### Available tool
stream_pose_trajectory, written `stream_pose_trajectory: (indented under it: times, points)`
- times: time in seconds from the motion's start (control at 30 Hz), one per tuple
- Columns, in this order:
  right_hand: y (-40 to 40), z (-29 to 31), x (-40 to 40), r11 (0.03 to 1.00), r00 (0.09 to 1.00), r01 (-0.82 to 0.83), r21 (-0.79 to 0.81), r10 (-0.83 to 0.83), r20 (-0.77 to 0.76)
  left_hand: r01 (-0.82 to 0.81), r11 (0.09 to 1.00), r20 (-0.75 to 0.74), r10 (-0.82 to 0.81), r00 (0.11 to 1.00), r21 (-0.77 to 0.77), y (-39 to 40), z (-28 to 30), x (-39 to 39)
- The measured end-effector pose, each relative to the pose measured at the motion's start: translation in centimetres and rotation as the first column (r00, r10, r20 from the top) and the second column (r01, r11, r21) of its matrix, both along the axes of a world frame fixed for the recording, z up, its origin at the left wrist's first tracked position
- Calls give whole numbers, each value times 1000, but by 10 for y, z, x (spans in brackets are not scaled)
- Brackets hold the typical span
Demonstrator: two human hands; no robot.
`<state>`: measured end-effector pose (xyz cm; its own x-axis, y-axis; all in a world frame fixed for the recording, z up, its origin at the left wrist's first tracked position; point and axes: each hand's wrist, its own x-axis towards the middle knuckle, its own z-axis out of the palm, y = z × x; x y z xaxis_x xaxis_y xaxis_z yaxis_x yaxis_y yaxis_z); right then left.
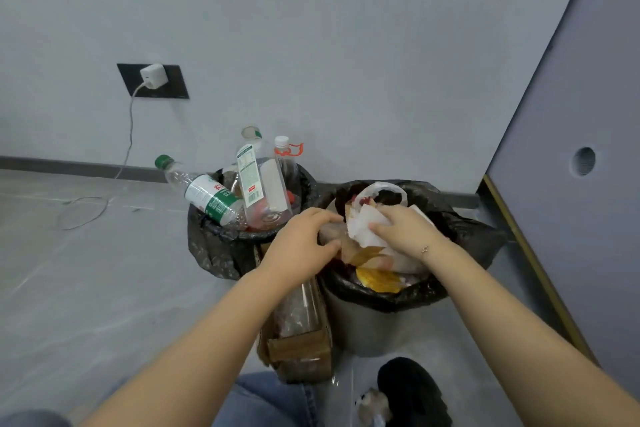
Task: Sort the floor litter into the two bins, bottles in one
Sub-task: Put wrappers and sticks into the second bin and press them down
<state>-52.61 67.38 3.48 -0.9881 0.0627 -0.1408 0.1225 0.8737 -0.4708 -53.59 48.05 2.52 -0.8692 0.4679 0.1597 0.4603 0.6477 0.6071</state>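
Observation:
Two bins lined with black bags stand against the wall. The left bin holds plastic bottles, among them a green-capped bottle leaning over the rim and a tall clear bottle. The right bin is heaped with paper and wrappers. Over that heap my right hand grips a crumpled white paper. My left hand presses on the same wad of litter from the left, fingers curled around it.
A brown cardboard box with clear plastic inside sits on the floor between the bins, under my left forearm. My dark shoe is at the bottom right. A charger cable trails on the floor at left. A purple panel stands at right.

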Motion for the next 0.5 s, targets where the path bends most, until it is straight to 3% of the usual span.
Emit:
stream_pose_trajectory:
  times: [0.1,0.17,0.27,0.4,0.5]
  points:
    - [0,-9,-5,999,968,-47,-11,48,247,-14,997,-8,15,1000,78,-8,-6,6]
    - [-1,-2,-4,995,936,-97,11,88,340,47,998,39,-48,998,40,-7,-11,9]
    - [1,10,7,980,913,-194,40,165,374,122,974,122,-99,988,-192,1,-29,17]
    - [15,10,35,953,893,-295,-76,303,334,69,984,95,-54,994,-164,10,-42,19]
    - [28,1,45,952,875,-307,9,279,395,43,984,79,-29,996,-172,13,-44,13]
